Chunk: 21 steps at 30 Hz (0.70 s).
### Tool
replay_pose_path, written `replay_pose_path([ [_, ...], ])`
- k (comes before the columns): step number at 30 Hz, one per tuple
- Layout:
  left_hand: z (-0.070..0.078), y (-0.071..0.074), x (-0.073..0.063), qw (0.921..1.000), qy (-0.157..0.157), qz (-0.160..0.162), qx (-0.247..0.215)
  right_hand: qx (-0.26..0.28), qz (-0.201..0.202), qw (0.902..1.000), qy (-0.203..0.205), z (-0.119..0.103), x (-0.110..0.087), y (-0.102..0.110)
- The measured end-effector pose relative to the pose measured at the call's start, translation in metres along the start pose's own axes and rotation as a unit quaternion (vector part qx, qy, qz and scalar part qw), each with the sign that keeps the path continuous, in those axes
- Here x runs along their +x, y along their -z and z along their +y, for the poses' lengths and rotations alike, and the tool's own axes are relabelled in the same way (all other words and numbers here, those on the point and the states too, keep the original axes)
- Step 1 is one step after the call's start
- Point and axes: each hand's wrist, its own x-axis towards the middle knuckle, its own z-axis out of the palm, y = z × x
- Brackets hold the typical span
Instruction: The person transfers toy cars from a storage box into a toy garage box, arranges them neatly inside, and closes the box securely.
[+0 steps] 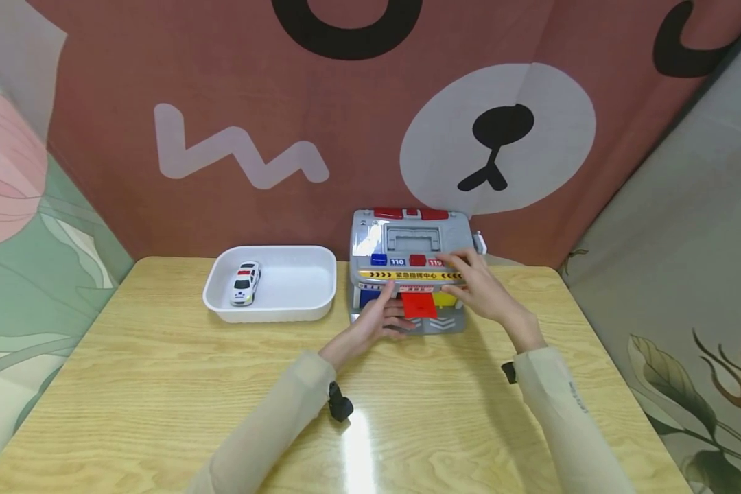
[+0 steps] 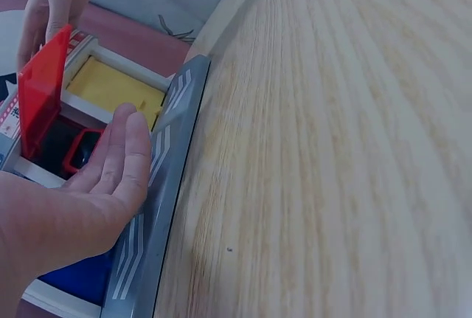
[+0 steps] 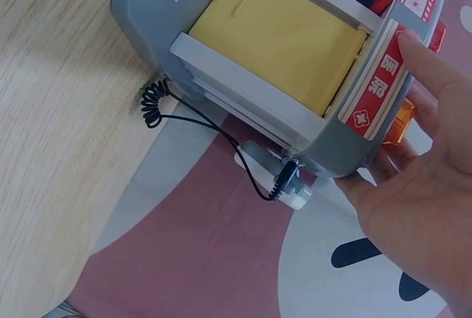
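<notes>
A grey toy garage (image 1: pixel 407 276) stands at the back of the table, with blue, red and yellow doors. Its red door (image 2: pixel 43 89) is swung up in the middle bay, while the yellow door (image 3: pixel 280 41) is down. Inside that bay sits a red toy vehicle with a dark window (image 2: pixel 83 150), partly hidden by fingers. My left hand (image 1: pixel 377 319) lies before the bay, its fingers nearly straight and holding nothing visible. At the garage's upper right front edge, my right hand (image 1: pixel 484 288) grips the body, thumb on the front and fingers over the top.
Left of the garage is a white tray (image 1: pixel 296 285) holding a white toy police car (image 1: pixel 245 283). A coiled black cord (image 3: pixel 214 130) hangs at the garage's side by a white handset (image 3: pixel 276 178). Printed cloth (image 1: pixel 253 82) rises behind the wooden table (image 1: pixel 222 384).
</notes>
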Motion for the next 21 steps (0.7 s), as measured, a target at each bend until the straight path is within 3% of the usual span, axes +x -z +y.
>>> replay_pose_path([
  [16, 0.004, 0.013, -0.014, 0.9994, -0.018, -0.028, 0.011, 0.005, -0.001, 1.0000, -0.001, -0.001, 0.000, -0.001],
  [19, 0.007, 0.019, -0.020, 0.9986, -0.028, -0.039, 0.021, 0.002, -0.002, 1.0000, -0.006, 0.001, 0.000, -0.001],
  [21, 0.010, 0.023, -0.025, 0.9972, -0.049, -0.028, 0.049, 0.002, -0.003, 1.0000, -0.007, 0.001, 0.000, -0.001],
])
